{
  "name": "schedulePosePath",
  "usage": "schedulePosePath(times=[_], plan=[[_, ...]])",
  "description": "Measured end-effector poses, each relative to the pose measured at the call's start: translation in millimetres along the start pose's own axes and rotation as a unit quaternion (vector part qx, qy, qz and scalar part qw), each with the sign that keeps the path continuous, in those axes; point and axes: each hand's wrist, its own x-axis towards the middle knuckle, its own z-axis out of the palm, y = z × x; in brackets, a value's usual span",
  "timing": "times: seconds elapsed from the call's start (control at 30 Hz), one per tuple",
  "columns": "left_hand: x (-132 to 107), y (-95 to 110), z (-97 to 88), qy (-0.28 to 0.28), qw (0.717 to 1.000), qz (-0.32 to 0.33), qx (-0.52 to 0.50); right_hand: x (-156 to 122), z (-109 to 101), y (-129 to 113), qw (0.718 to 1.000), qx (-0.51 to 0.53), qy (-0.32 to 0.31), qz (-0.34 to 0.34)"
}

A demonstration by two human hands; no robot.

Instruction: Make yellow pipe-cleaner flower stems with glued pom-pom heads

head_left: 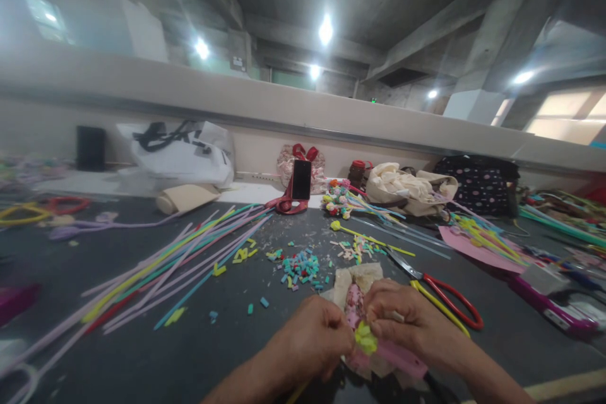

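A small bright yellow flower-like piece [365, 338] with short folded petals sits between my two hands. My right hand [407, 322] is closed, its thumb and fingers pinching the yellow piece from the right. My left hand [315, 334] is closed too, its fingertips pressed together at the left side of the piece; what exactly they grip is hidden. Below the left wrist a bit of thin yellow stem [297, 394] shows. Under both hands lie a beige cloth or paper [341, 279], a pink patterned item [354, 303] and a pink tool-like object [404, 360] with a dark end.
Red-and-yellow-handled scissors [449, 297] lie at right, near a magenta device [553, 309]. Small coloured cut bits [303, 268] are scattered ahead. Long coloured sticks [156, 271] spread left. A phone [301, 180] stands at the back, beside a bunch of small flowers [338, 199].
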Motion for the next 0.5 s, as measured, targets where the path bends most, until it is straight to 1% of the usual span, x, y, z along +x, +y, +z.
schedulePosePath(times=[0.13, 0.27, 0.4, 0.5], plan=[[-1.5, 2.2, -0.1, 0.005, 1.0, 0.005, -0.001, 0.2, -1.1, -1.8, 1.0, 0.018, -0.002, 0.006], [-2.1, 4.8, -0.2, 0.004, 1.0, -0.002, 0.004, 0.6, -0.5, -2.3, 1.0, 0.014, -0.006, 0.001], [-1.1, 3.0, 0.5, 0.009, 1.0, -0.001, 0.004, 1.1, 0.7, -1.6, 1.0, -0.005, -0.01, -0.01], [0.0, 0.0, 1.2, 0.002, 1.0, 0.008, -0.001, 0.9, 1.1, -0.7, 0.999, -0.031, -0.013, -0.015]])
